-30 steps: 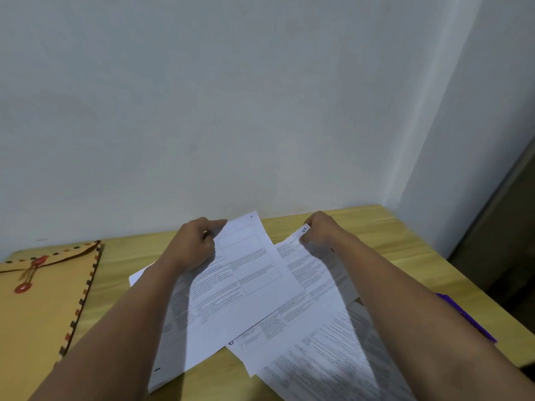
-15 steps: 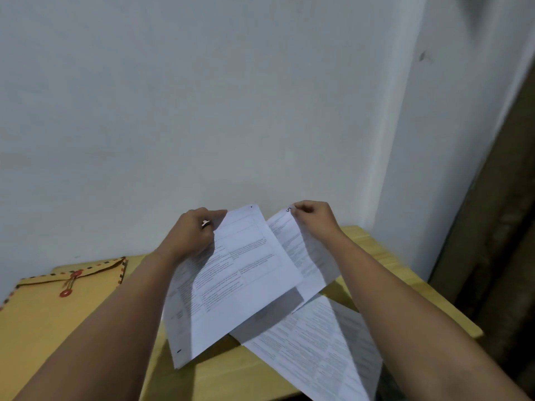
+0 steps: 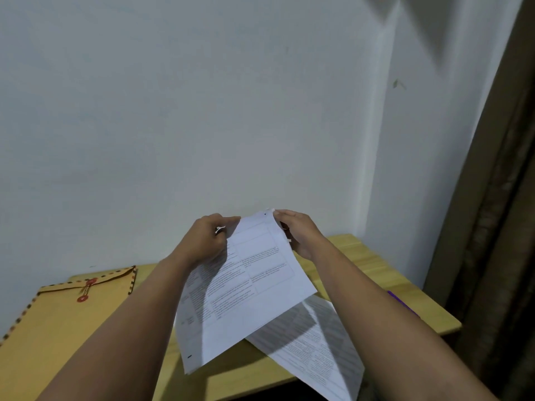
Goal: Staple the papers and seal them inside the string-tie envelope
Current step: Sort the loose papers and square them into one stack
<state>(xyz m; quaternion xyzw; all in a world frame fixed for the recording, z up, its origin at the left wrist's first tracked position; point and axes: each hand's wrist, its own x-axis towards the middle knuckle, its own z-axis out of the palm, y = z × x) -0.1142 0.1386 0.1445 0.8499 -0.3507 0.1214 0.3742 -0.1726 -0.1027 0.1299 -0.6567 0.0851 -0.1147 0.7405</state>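
Single head-worn camera, close above the wooden table [image 3: 373, 264], faces forward and down toward the white wall [image 3: 188, 117] behind it.

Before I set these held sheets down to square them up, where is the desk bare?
Bare wood shows between the envelope and the held sheets, partly under the left forearm, and along the back right of the table, behind the right hand. The front right is crowded: a loose sheet overhangs the edge, with a purple object near the right edge.

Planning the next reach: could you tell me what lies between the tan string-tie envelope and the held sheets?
Head view: only the left forearm crosses there, above bare wooden table.
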